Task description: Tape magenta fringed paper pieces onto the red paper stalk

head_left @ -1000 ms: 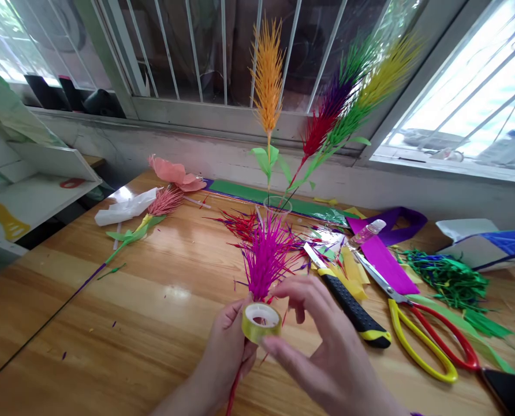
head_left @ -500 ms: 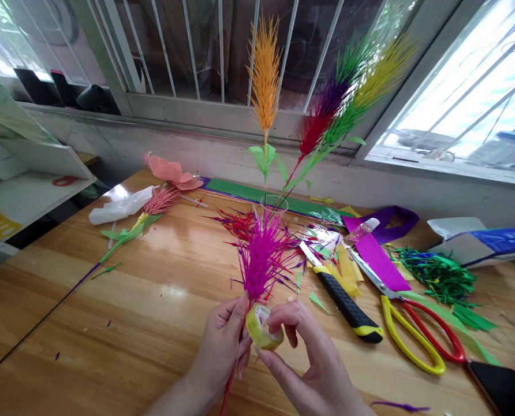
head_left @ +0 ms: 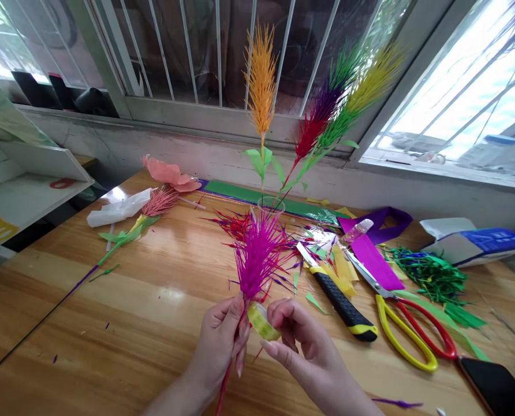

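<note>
My left hand (head_left: 220, 341) grips the red stem of a magenta paper flower spike (head_left: 257, 254), just below its fringed head. My right hand (head_left: 305, 346) holds a small yellow roll of clear tape (head_left: 262, 320) on edge, pressed against the stem next to my left fingers. Both hands hover low over the wooden table (head_left: 131, 323) near its front edge. The stem's lower end runs down under my left wrist.
A glass (head_left: 271, 205) holds orange, red, purple, green and yellow paper spikes by the window. A black-and-yellow utility knife (head_left: 342, 300), red-and-yellow scissors (head_left: 407, 323), purple paper (head_left: 372, 254), green shreds (head_left: 433, 277), a phone (head_left: 495, 384) and a pink paper flower (head_left: 166, 173) lie around.
The tape roll has turned from lying flat with its hole up to standing on edge, and my right hand has brought it in against the stem. Both hands have drawn closer together.
</note>
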A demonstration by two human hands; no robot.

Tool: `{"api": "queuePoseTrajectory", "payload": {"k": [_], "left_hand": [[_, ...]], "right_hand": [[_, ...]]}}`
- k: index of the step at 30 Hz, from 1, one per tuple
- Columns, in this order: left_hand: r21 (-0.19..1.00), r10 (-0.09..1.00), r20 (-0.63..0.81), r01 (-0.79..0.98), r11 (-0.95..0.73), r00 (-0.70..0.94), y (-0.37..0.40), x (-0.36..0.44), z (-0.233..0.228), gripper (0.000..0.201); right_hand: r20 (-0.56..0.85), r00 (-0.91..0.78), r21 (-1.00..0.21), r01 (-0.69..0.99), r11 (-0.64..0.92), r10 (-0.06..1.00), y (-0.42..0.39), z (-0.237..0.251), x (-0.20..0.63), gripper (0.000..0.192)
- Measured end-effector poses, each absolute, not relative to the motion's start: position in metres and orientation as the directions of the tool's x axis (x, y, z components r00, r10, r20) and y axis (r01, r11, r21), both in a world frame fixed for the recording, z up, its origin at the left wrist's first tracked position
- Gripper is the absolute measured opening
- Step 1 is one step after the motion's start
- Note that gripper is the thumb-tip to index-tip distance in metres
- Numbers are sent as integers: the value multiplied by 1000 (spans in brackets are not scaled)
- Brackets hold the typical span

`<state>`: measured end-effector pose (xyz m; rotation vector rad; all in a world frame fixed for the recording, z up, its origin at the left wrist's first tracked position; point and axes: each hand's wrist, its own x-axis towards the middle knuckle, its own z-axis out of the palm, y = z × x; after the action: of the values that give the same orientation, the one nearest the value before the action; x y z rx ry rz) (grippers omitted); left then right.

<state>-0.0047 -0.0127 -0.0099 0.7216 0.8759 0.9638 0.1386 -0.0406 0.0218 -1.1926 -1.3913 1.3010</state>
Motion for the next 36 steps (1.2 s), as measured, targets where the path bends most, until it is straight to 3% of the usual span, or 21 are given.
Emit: {"api": "queuePoseTrajectory", "payload": {"k": [6,14,17,22,28,36], "left_hand": [[857,927,-283,-370,360,247,-11,-3,-15,40],[890,951,-230,-351,292,207,-12,-3,-15,37],[845,934,-290,-403,353,208,-10,-3,-12,29],[750,883,-390,-466,470,263,-3,-3,-11,40],[752,892,-392,-481,451,223,1,-3,-19,31],[806,890,-379,-381,453,255,1,-7,-14,37]], "right_hand": [[-73,-183,-997,32,-68,980,-35,15,142,20],[-58,-113,-968,249,-28,992,-33,6,146,20],[-66,-120,-982,182,-44,991,-34,8,142,19],[-105,-126,-994,16,-104,986,-35,13,135,20],[-128,-130,-983,-116,-143,983,-35,12,132,24],[-87,-108,-995,-46,-92,990,-35,12,134,20]]}}
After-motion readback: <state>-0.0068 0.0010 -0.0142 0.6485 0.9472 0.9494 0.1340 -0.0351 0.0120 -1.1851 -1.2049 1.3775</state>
